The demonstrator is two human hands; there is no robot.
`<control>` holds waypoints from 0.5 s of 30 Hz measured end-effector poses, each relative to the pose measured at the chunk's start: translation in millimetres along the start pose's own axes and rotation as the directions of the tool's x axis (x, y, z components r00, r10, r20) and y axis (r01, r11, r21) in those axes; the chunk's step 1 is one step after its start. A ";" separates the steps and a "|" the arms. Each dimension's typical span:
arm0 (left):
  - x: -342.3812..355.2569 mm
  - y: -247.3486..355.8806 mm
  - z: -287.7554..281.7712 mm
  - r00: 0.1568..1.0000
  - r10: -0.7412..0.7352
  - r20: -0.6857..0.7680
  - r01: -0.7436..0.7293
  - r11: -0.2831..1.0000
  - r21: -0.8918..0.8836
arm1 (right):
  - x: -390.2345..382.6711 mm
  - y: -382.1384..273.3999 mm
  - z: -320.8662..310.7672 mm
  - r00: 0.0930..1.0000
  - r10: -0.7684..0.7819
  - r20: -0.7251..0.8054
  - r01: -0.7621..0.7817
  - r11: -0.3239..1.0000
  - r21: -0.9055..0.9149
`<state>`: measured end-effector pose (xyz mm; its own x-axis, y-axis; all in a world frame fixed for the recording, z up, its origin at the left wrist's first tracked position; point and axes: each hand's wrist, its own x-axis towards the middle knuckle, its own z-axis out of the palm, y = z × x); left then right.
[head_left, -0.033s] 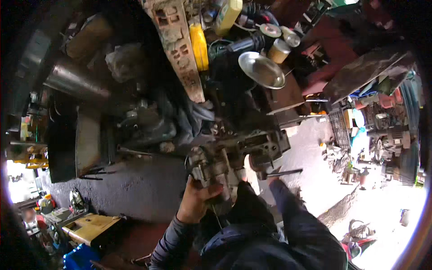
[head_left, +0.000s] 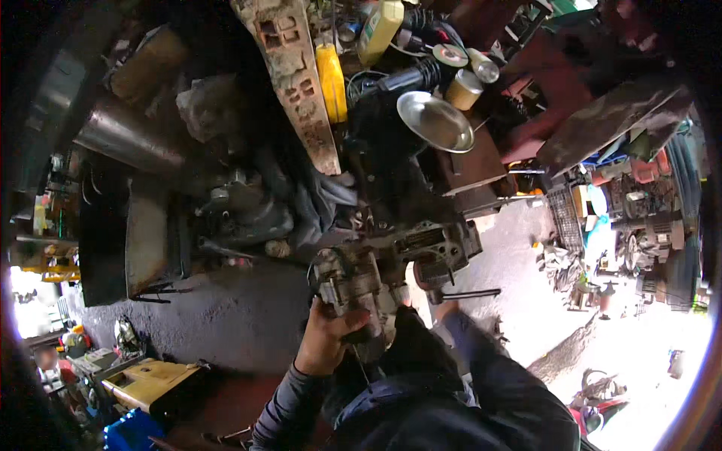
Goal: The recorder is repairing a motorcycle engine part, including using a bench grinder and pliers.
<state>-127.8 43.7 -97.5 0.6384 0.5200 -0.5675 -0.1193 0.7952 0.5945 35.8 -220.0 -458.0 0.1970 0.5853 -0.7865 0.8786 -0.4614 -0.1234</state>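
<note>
A bulky, greasy metal machine part (head_left: 353,282) with a rounded housing stands in front of me. My left hand (head_left: 323,342) is closed round its lower near side, thumb across the front. Extending right from it is a longer metal section (head_left: 425,244) with slots and holes. My right hand (head_left: 449,310) is below that section's right end, beside a round dark fitting (head_left: 430,272). Most of its fingers are hidden behind the metal. A thin dark rod (head_left: 474,294) sticks out to the right just above this hand; whether I hold it does not show.
Beyond the part lie a rusty slotted metal beam (head_left: 297,90), a yellow bottle (head_left: 331,83), a shallow metal bowl (head_left: 436,122) and a tin can (head_left: 464,90). A yellowish box (head_left: 150,383) is at the lower left. Crates and machine parts (head_left: 639,240) line the right.
The rod beside my right hand has shifted slightly down and left, and my right hand has moved a little left. My left hand keeps its grip on the machine part.
</note>
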 end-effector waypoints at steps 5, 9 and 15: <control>7.9 -33.2 -24.2 0.895 0.336 0.294 -0.446 0.676 0.587 | -23.3 -47.2 -17.0 0.991 -0.123 -0.061 0.136 0.942 0.305; -3.6 -24.1 -14.8 0.977 0.211 0.037 -0.210 0.906 0.366 | -126.1 -54.8 -120.6 0.663 0.315 -0.679 0.704 0.047 0.709; -3.3 -21.1 6.6 0.982 0.174 -0.069 -0.153 0.960 0.234 | -83.3 27.6 -269.4 0.543 0.467 -0.698 0.839 -0.310 0.446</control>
<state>-122.3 23.2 -104.4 0.5540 0.6705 -0.4934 -0.0342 0.6105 0.7913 160.9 -101.9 -232.8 0.8207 0.5679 -0.0627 -0.3013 0.3370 -0.8920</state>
